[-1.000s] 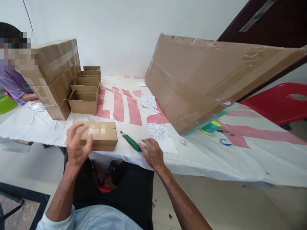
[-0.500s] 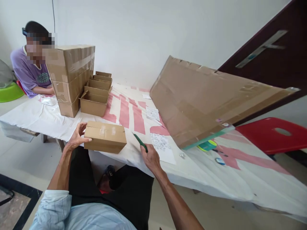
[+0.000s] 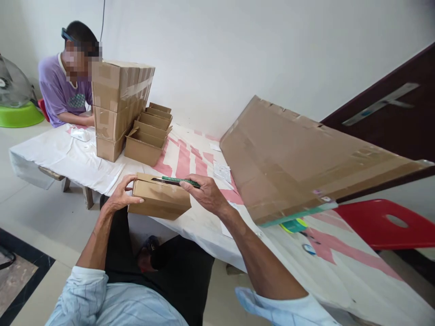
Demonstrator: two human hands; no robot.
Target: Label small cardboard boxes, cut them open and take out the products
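Observation:
A small closed cardboard box (image 3: 159, 206) sits at the near edge of the cloth-covered table. My left hand (image 3: 124, 194) grips its left end, thumb on the near side and fingers at the far top corner. In my right hand (image 3: 205, 192) is a green utility knife (image 3: 178, 181), held nearly level with its blade pointing left. The blade lies over the top seam of the box; whether it cuts into it I cannot tell. Behind the box stands a row of open cardboard boxes (image 3: 144, 149), beside a tall stack of taped boxes (image 3: 108, 122).
A large cardboard sheet (image 3: 292, 158) leans up at the right. Near its lower edge lie a roll of tape (image 3: 294, 225) and a small round item (image 3: 309, 249). A red chair (image 3: 380, 226) stands at right. Across the table's left end sits a person (image 3: 56, 86).
My right hand has swung left and brought the utility knife from beside the box to over its top. My left hand keeps its grip on the box. The view has shifted slightly.

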